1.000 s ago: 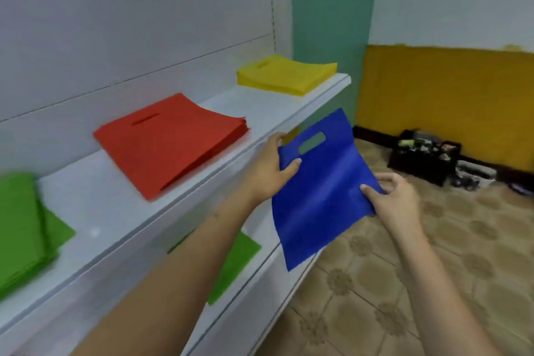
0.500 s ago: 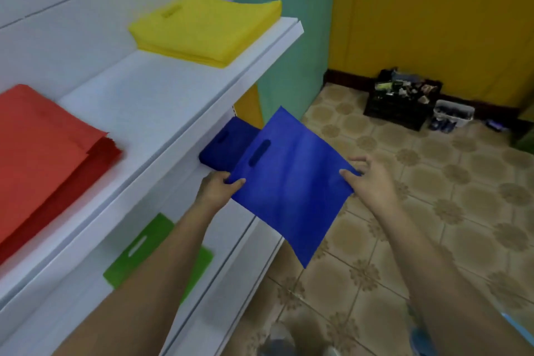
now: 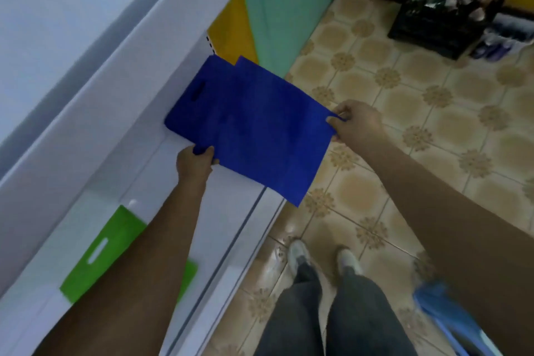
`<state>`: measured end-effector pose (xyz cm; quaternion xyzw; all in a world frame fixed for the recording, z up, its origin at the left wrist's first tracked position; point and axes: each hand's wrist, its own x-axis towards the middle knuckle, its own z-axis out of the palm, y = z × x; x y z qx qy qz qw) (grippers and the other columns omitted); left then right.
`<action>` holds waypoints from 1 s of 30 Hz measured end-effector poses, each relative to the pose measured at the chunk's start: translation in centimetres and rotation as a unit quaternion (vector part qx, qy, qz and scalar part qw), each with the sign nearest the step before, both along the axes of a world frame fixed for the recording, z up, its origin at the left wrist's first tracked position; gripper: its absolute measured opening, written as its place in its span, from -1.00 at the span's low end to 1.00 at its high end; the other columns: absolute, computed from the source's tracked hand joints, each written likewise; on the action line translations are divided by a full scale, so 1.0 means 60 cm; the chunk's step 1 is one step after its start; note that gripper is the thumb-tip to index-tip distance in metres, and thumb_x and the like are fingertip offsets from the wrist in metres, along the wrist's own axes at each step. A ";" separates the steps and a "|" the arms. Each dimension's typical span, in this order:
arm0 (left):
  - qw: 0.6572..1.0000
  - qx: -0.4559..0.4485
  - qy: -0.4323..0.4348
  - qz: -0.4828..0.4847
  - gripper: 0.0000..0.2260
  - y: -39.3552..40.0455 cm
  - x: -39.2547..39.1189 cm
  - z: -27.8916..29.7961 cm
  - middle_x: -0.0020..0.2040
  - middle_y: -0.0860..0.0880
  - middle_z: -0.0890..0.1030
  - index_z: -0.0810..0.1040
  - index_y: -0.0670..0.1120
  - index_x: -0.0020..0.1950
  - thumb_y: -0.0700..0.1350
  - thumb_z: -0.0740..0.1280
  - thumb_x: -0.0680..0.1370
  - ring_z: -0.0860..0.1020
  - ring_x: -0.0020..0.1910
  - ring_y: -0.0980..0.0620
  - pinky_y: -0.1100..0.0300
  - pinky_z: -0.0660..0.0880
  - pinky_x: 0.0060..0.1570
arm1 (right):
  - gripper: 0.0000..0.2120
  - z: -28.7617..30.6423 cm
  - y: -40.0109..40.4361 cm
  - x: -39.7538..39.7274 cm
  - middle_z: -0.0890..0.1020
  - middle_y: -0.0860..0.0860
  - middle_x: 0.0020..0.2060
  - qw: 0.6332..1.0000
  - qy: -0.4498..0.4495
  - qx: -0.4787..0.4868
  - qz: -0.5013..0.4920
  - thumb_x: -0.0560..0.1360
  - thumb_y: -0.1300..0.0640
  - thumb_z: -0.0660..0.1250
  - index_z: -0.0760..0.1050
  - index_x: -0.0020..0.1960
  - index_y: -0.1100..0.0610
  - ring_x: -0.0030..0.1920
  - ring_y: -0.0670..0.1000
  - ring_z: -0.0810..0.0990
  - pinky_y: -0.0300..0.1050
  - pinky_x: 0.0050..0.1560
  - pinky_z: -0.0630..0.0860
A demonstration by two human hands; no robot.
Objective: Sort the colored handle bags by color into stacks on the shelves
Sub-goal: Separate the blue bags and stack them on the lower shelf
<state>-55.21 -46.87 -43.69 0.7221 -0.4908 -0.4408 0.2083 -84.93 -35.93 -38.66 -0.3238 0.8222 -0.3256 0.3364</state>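
Placement of a blue bag (image 3: 268, 136) onto the blue stack (image 3: 199, 101) on the lower shelf (image 3: 231, 211) looks underway. Left hand (image 3: 195, 163) and right hand (image 3: 358, 124) each pinch a corner; next, square it, lower, release.

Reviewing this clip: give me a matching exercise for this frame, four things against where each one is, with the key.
Things:
1. blue bag
2. green bag
3. black crate
4. left hand

Places:
A. on the tiled floor by the yellow wall
B. lying flat on the lower shelf, near end
C. held between both hands
D. gripping the blue bag's near edge

Pairs: 1-C, 2-B, 3-A, 4-D
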 end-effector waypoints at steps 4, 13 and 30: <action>0.988 0.000 0.032 0.152 -0.74 -0.063 0.002 -0.035 -0.27 -0.06 0.54 0.46 -0.11 -0.30 -0.10 0.42 0.54 0.44 -0.37 0.10 0.28 0.43 -0.38 | -0.91 -0.056 -0.093 -0.013 0.60 0.11 -0.32 0.998 -0.010 -0.044 0.038 0.54 0.18 0.36 0.50 -0.12 0.14 -0.46 -0.07 0.61 -0.07 -0.25 0.63; 0.956 -0.067 0.089 0.270 -0.78 -0.191 0.033 -0.104 -0.06 -0.08 0.60 0.61 -0.13 0.07 -0.01 0.36 0.56 0.51 -0.17 0.06 0.20 0.51 -0.13 | -0.91 -0.192 -0.247 -0.021 0.62 0.18 -0.14 0.994 -0.064 -0.057 0.073 0.57 0.26 0.29 0.53 0.06 0.23 -0.47 -0.18 0.58 -0.40 -0.43 0.47; 0.969 0.005 0.109 0.222 -0.93 -0.165 -0.029 -0.137 -0.04 0.00 0.57 0.55 -0.07 -0.07 -0.16 0.27 0.54 0.51 -0.15 0.07 0.25 0.47 -0.25 | -0.55 -0.251 -0.265 0.006 0.41 0.23 0.22 0.971 0.090 0.060 0.212 0.56 0.00 0.23 0.33 0.31 0.28 0.20 0.23 0.41 0.03 0.10 0.38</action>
